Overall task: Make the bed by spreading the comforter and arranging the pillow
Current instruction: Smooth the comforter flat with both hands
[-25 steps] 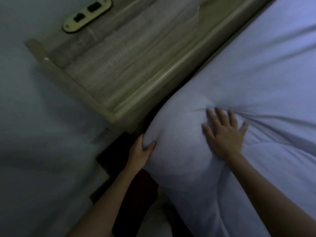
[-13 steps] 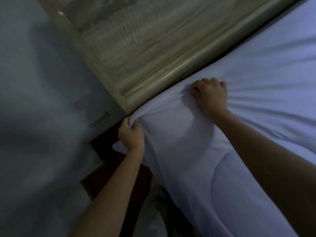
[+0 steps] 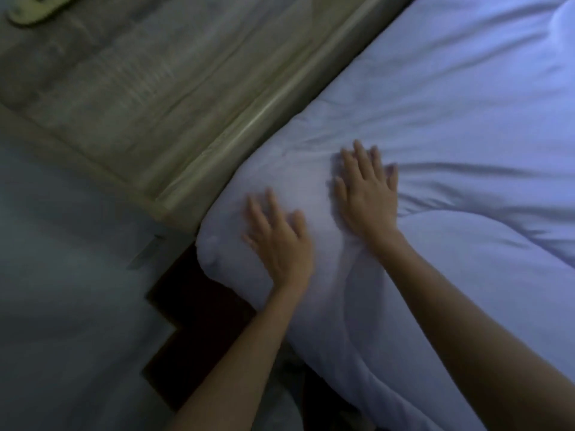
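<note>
A pale white comforter (image 3: 451, 126) covers the bed and fills the right half of the head view, puffed and creased. Its rounded corner (image 3: 224, 244) bulges beside the wooden headboard (image 3: 161, 98). My left hand (image 3: 277, 241) lies flat on that corner, fingers spread, holding nothing. My right hand (image 3: 370, 191) presses flat on the comforter just to the right, fingers apart, with folds fanning out from it. A raised fold at the far top right (image 3: 563, 17) may be a pillow; I cannot tell.
The headboard's rounded rail (image 3: 280, 110) runs diagonally along the comforter's edge. A pale wall (image 3: 62, 275) fills the left. A dark gap (image 3: 193, 321) opens between wall and bed. A brass-coloured plate (image 3: 31, 10) sits at the top left.
Both hands have let go of the comforter edge they gripped half a second ago and now lie flat and open on the corner. The view has shifted slightly.
</note>
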A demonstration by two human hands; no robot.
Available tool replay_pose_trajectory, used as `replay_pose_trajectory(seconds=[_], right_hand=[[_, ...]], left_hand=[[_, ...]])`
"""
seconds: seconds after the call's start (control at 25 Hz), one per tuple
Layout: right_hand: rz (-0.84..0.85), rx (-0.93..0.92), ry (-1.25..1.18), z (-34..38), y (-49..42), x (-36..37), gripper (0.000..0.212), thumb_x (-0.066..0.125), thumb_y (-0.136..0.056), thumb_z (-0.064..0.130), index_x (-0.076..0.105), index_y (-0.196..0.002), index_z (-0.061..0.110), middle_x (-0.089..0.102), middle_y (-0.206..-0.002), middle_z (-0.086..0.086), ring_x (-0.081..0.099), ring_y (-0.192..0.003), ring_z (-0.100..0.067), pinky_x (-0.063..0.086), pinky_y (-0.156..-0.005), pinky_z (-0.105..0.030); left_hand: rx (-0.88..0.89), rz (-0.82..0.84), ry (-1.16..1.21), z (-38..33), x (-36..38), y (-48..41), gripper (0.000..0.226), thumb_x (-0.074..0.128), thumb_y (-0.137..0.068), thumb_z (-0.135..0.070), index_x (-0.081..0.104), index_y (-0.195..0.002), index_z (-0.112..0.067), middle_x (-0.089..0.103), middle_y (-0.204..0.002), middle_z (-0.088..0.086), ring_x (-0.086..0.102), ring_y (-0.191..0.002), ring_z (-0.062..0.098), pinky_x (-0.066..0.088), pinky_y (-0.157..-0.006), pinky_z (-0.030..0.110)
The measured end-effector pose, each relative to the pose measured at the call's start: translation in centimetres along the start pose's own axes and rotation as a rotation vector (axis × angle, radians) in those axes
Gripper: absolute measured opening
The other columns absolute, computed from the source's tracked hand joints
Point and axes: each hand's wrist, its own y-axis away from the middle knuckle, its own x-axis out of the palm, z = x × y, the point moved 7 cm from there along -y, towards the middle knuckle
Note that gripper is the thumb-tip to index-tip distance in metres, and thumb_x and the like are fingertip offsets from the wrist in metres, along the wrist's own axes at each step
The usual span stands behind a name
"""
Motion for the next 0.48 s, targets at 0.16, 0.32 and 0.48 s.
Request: replay_pose_trajectory(seconds=[0.16,0.32,0.48], right_hand=[[0.042,0.444,0.08,-16.4,10.8,-1.9,0.063,0.02,-0.092,0.053,0.02,-0.15,0.027,0.018,-0.16,-0.001,0.015,-0.147,-0.028,0.012,-0.111,-0.062],[-0.033,0.769,0.103,-30.0,23.3,-5.0,0.063,0.02,-0.09,0.054,0.021,-0.149,0.032,0.02,-0.159,-0.001,0.018,-0.146,-0.028,0.013,-0.111,-0.063],[-0.079,0.992,0.107,-39.2,36.0,-7.6,0.063,0.02,-0.089,0.052,0.028,-0.148,0.03,0.022,-0.159,-0.002,0.019,-0.145,-0.028,0.012,-0.111,-0.063]], left_hand=[[0.691,0.179,-0.369,-7.5,6.9,9.2,0.063,0.038,-0.09,-0.046,0.037,-0.145,-0.014,0.032,-0.154,0.009,0.031,-0.142,0.031,0.011,-0.112,0.055],[0.931,0.232,-0.43,-11.0,10.2,18.3,0.065,0.039,-0.088,-0.046,0.043,-0.141,-0.008,0.037,-0.151,0.014,0.034,-0.14,0.035,0.011,-0.112,0.053],[1.368,0.488,-0.39,-14.6,14.6,34.3,0.064,0.038,-0.089,-0.049,0.044,-0.141,-0.011,0.038,-0.152,0.008,0.033,-0.142,0.029,0.013,-0.114,0.05]])
